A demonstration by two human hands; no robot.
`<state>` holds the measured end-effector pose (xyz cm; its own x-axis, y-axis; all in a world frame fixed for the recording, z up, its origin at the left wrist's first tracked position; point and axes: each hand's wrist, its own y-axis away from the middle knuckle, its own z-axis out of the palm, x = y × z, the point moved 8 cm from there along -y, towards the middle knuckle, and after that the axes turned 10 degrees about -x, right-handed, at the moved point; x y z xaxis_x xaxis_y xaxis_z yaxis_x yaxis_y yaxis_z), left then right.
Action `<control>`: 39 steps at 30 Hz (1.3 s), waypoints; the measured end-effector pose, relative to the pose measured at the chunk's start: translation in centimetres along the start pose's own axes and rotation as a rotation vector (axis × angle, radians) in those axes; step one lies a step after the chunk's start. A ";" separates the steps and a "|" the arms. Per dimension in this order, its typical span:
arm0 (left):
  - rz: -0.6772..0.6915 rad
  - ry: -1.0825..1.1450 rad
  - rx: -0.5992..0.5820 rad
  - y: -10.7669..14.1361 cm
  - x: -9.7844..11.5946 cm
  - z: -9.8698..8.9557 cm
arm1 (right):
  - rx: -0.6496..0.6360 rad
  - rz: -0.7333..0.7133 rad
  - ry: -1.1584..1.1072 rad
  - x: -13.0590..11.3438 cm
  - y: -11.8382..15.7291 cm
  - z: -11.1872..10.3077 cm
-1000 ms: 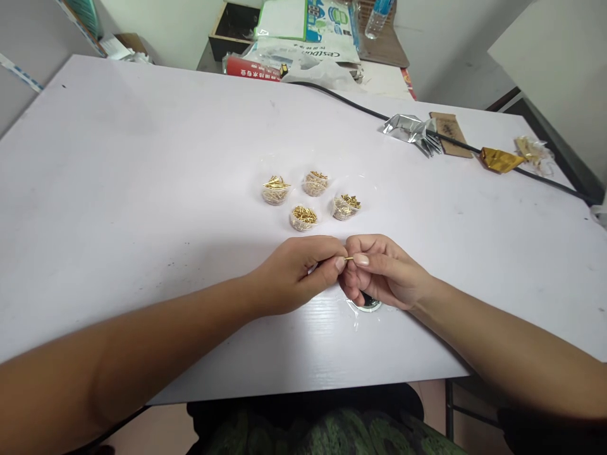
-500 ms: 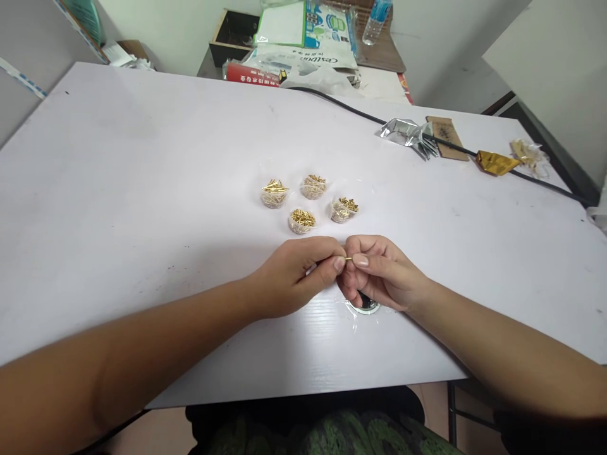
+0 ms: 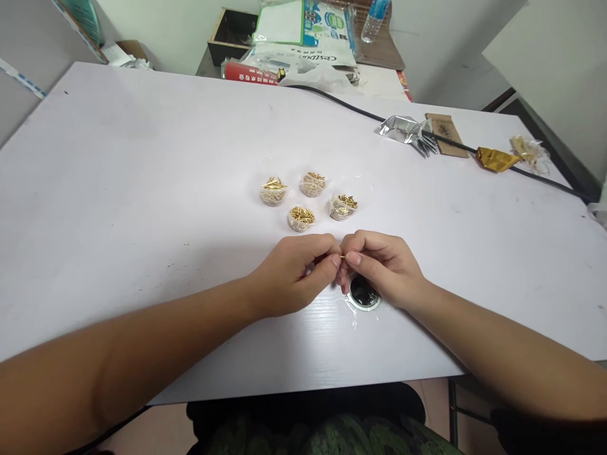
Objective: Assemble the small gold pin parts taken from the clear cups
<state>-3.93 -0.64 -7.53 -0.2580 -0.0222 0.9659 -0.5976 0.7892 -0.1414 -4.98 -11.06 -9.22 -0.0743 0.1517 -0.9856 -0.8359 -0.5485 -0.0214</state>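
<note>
Pin [image 3: 342,256], pinched between left hand [image 3: 298,272] and right hand [image 3: 379,268] fingers just above the worktop [image 3: 142,189], could slip from so slight a grip and roll toward the black hole [image 3: 363,294].

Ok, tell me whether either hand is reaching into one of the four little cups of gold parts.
No: the left hand and right hand meet fingertip to fingertip on a small gold pin, nearer than the four cups.
</note>
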 end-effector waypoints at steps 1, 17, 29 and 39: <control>0.000 0.005 0.006 0.0 0.0 0.0 | -0.005 -0.007 0.013 -0.1 0.0 0.0; -0.019 0.002 0.012 0.1 -0.2 -0.1 | -0.095 -0.020 -0.013 -0.1 -0.1 0.3; -0.012 0.078 -0.009 0.0 -0.2 0.0 | -0.114 -0.022 -0.002 -0.1 -0.1 0.5; -0.033 0.086 -0.010 -0.1 -0.5 0.0 | -0.151 0.000 0.003 -0.4 -0.4 0.7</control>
<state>-3.78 -0.71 -8.05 -0.1719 0.0035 0.9851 -0.5967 0.7953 -0.1069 -5.03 -10.32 -8.72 -0.0722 0.1495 -0.9861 -0.7445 -0.6660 -0.0464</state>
